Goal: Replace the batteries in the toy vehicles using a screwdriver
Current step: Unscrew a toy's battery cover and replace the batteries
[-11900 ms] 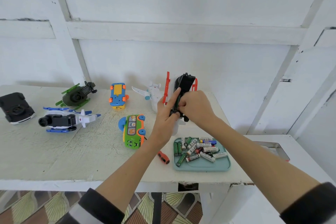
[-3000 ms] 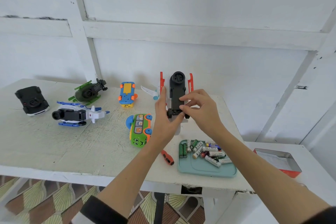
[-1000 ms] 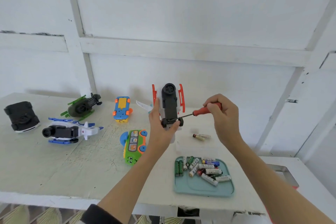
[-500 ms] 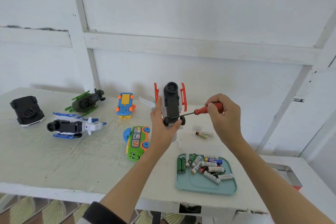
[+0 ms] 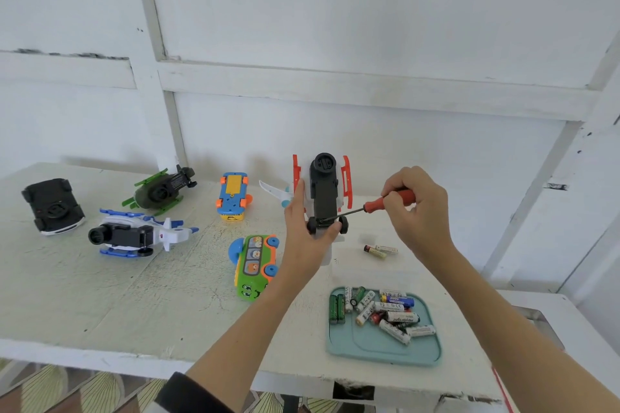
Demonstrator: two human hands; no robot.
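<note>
White boards back a pale table (image 5: 84,295) strewn with toys. From the left: a black car (image 5: 53,206) on its back, a blue-and-white plane (image 5: 134,235), a green helicopter (image 5: 161,189), a blue-and-orange truck (image 5: 232,195), and a green bus (image 5: 256,263) on its side.

Right of the bus, the left hand (image 5: 303,238) grips a white-and-red toy (image 5: 323,191) upright above the table, belly with its black cover toward the camera, thumb and fingers curled round the lower end by the small wheels. The right hand (image 5: 416,208) pinches the red handle of the screwdriver (image 5: 379,203), fingers closed round it, shaft slanting down-left so the tip meets the cover's lower edge. Whether the screw is going in or out cannot be told.

Two loose batteries (image 5: 379,250) lie on the table below that hand; nearer, a teal tray (image 5: 382,349) holds a heap of batteries (image 5: 379,310).

Risks, as I judge them: the shaft comes in at a slant, so the tip could slip out and strip the screw head or jab the left thumb close by. A freed screw is tiny and could drop and be lost. The loose pair could roll, or get confused with the tray's cells.
</note>
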